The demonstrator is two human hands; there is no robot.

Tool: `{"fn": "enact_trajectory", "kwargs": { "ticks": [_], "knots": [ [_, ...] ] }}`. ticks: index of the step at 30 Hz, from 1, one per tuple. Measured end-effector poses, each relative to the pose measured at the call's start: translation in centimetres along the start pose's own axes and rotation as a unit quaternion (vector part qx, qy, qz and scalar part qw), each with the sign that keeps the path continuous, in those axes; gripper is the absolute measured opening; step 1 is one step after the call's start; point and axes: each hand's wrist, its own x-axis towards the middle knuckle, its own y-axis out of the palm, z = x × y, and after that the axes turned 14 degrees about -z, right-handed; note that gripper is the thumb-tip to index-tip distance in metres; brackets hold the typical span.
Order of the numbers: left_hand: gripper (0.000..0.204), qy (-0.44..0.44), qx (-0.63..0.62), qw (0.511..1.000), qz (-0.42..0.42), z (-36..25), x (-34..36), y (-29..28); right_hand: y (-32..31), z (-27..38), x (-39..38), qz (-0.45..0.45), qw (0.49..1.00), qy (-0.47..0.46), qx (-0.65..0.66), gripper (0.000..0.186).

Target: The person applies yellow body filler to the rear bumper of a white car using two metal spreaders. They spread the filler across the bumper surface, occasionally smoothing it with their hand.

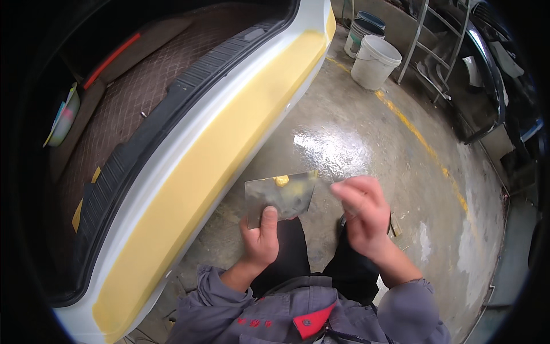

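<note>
My left hand [262, 241] grips a flat grey mixing plate [264, 198], thumb on top and fingers beneath. A small lump of yellow putty [281, 181] sits near the plate's far edge, and yellow smears mark its right part. Right of the plate, apart from it, my right hand [364, 213] is closed with thumb and fingertips together. Its fingers are blurred, and what they pinch, if anything, cannot be made out. Left of both hands runs a white car bumper [189, 137] with a long band of dull yellow filler [229, 135] along it.
The car's open boot [149, 80] lies at the left beyond a black sill trim [212, 63]. White and dark buckets [375, 62] stand at the far right, beside a metal ladder [435, 49] and car parts [487, 69]. A yellow line [421, 140] crosses the wet-looking concrete floor [338, 143].
</note>
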Motion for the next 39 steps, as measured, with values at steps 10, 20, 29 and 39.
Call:
{"fn": "enact_trajectory", "kwargs": {
  "ticks": [10,20,29,39],
  "knots": [
    [0.030,0.186,0.179,0.963,-0.073,0.7,0.6,1.8,4.2,-5.2,-0.4,0.005,0.971,-0.236,0.019,0.036],
    [0.049,0.157,-0.002,0.947,-0.281,5.2,-5.5,-4.3,10.0,-16.7,2.5,-0.058,0.977,-0.161,0.124,0.041],
    [0.028,-0.091,0.170,0.942,-0.276,10.2,-11.4,-4.8,16.1,-16.0,4.8,-0.185,0.926,-0.320,0.076,0.032],
    [0.024,-0.121,0.170,0.942,-0.262,11.3,-10.1,-5.5,16.7,-15.8,5.2,-0.185,0.927,-0.314,0.087,0.031]
  ]
}}
